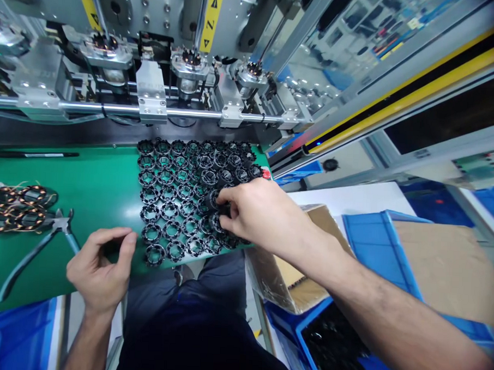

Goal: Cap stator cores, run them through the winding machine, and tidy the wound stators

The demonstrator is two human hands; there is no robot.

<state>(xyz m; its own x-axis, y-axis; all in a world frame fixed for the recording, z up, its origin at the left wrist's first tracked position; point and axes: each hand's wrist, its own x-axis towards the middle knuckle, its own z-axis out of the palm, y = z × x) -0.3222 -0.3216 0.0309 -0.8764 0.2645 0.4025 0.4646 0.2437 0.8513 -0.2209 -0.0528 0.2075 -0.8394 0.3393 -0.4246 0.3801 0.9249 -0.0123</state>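
Observation:
Rows of black ring-shaped motor stator cores (170, 210) stand close together on the green work surface (103, 184). My right hand (254, 212) reaches over the right part of these rows. Its thumb and forefinger are closed on a black stator core (214, 200), partly hidden by the fingers. Left of the rows, my left hand (100, 268) is held over the front edge with fingers curled. Its thumb and forefinger tips come together, and nothing shows in them. Beside it lie open cutting pliers (59, 226) with blue-grey handles.
Copper-wound stators (29, 197) lie at the left, below a black pen (35, 154). A winding machine (153, 88) spans the back. At right are a cardboard box (325, 221), a blue bin (306, 329) with black parts, and another blue bin (385, 245) holding cardboard.

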